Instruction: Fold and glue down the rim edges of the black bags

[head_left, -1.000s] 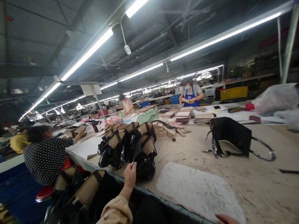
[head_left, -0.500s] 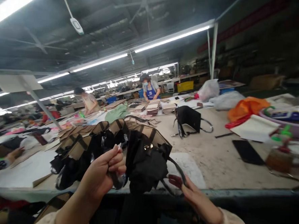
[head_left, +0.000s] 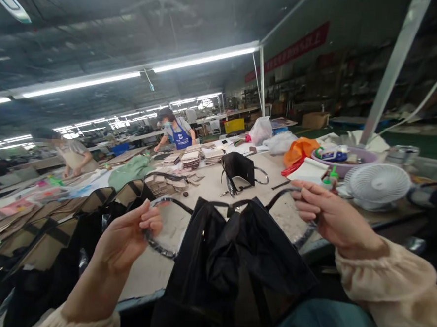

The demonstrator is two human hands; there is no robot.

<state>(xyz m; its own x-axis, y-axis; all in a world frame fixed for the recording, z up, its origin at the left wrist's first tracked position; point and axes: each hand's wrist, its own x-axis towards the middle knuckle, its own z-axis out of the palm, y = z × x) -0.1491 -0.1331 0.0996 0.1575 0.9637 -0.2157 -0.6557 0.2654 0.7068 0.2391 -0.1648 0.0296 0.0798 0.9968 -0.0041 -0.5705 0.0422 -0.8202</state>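
Observation:
A black handbag (head_left: 234, 263) hangs close in front of me at the table's edge, its mouth spread and dark lining showing. My left hand (head_left: 130, 234) is closed round one handle (head_left: 159, 250), which looks wrapped in clear plastic. The opposite handle (head_left: 280, 194) is gripped by my right hand (head_left: 330, 210), out to the right. Both handles are pulled apart, away from the bag's opening. Another black bag (head_left: 239, 168) stands on the table beyond, with its straps loose around it.
Several black and tan bag pieces (head_left: 60, 240) lie in rows at left. Stacked tan panels (head_left: 191, 158) sit farther back, near a person in a blue apron (head_left: 182, 136). At right are a white fan (head_left: 376, 185), a purple basin (head_left: 365, 160) and an orange bag (head_left: 301, 150).
The handbag has come nearer, and its mouth now faces me, spread wide. My hands have moved apart and up, each now on a handle. My view has turned right.

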